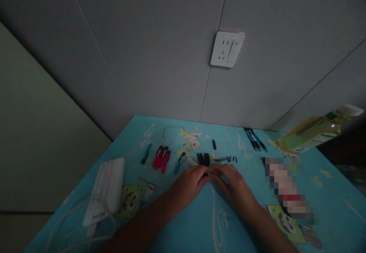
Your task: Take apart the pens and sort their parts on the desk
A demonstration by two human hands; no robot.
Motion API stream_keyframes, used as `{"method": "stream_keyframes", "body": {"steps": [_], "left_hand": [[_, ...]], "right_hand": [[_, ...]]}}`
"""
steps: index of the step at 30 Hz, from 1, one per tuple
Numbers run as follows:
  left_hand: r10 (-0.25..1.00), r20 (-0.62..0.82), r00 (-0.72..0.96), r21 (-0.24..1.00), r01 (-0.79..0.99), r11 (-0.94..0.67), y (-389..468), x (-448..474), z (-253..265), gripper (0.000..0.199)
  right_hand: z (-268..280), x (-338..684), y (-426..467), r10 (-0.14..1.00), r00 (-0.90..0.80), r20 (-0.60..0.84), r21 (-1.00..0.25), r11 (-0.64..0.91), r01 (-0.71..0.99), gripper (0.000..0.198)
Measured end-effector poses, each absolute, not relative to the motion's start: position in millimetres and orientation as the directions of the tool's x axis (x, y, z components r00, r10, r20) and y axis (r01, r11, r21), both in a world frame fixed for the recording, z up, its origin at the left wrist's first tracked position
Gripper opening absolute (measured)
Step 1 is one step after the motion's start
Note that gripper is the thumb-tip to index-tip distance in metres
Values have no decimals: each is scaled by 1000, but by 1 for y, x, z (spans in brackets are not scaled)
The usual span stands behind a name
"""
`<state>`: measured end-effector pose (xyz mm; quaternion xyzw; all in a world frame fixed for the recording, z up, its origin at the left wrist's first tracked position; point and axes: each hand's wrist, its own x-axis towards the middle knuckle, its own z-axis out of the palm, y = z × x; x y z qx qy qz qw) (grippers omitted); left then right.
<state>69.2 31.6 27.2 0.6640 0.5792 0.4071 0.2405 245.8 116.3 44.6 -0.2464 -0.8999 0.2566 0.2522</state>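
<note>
My left hand (191,180) and my right hand (231,179) meet at the table's middle, fingertips pinched together around something small and dark, mostly hidden. Just beyond the fingers lie several black pen parts (203,158). Right of these is a row of small springs or dark bits (227,159), too small to tell. Some thin white sticks (191,161) rest by my left hand, beside a blue pen barrel (179,163). Farther left are several red pen parts (161,158) and another blue barrel (146,153). One short black piece (214,144) lies farther back.
Several blue-and-black pens (255,139) lie at the back right, near a tilted-looking bottle of yellow liquid (313,132). A blurred-out flat object (287,190) is on the right. At left is a white power strip or bank (105,190) with a cable (71,211). A wall (160,54) bounds the blue table (188,226).
</note>
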Motion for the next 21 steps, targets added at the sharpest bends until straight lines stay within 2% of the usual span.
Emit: {"method": "stream_keyframes", "body": {"steps": [2, 5, 12, 21], "left_hand": [[967, 253, 31, 787, 575, -224, 31, 68, 31, 14], [971, 237, 41, 777, 591, -214, 31, 65, 35, 15], [970, 238, -45, 764, 626, -159, 34, 61, 31, 14], [979, 204, 12, 779, 604, -170, 30, 63, 31, 17]], "right_hand": [[43, 245, 114, 658, -699, 281, -698, 640, 322, 31], [44, 245, 113, 710, -678, 190, -803, 510, 309, 32], [52, 248, 119, 779, -603, 172, -809, 461, 364, 25], [51, 246, 115, 780, -610, 136, -878, 381, 291, 24]]}}
